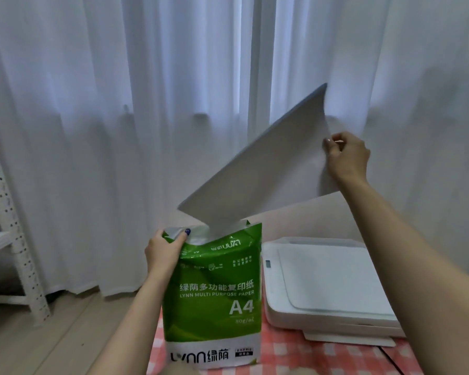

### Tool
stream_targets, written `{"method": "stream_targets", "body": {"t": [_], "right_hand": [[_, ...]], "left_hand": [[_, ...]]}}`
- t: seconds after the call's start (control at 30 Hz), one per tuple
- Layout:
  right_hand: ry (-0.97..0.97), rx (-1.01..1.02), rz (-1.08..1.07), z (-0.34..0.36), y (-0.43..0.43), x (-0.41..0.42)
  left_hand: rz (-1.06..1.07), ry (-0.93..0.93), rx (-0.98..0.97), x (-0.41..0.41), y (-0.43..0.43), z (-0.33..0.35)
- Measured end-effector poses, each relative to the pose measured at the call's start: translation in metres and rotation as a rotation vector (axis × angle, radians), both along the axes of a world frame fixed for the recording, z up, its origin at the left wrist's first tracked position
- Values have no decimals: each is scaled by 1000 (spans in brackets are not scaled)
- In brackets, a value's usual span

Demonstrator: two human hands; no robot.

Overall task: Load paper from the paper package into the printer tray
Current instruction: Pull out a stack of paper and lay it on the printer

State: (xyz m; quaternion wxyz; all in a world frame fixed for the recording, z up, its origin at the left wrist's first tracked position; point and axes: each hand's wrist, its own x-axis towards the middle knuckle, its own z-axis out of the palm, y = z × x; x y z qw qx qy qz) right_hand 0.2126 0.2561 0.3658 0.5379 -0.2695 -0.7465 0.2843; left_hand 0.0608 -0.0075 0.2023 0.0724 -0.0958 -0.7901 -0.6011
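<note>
A green and white A4 paper package (213, 296) stands upright on the checked tablecloth. My left hand (164, 250) grips its torn-open top at the left corner. A thin stack of white paper (266, 169) is tilted up to the right, its lower corner still inside the package mouth. My right hand (345, 155) pinches the paper's right edge, high above the printer. The white printer (328, 288) sits flat to the right of the package, lid down; a small tray lip (349, 340) sticks out at its front.
A pink and white checked cloth (295, 358) covers the table. White curtains (119, 131) hang close behind. A white perforated metal shelf frame (14, 226) stands at the far left on a light wooden floor (52, 334).
</note>
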Motion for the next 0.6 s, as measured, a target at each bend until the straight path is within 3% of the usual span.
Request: {"method": "stream_targets", "body": {"t": [0.4,0.6], "right_hand": [[89,-608,-87,-73,44,22],[108,-786,-125,-111,59,23]], "left_hand": [[78,54,37,7,6,-6],[104,69,54,8,8,-10]]}}
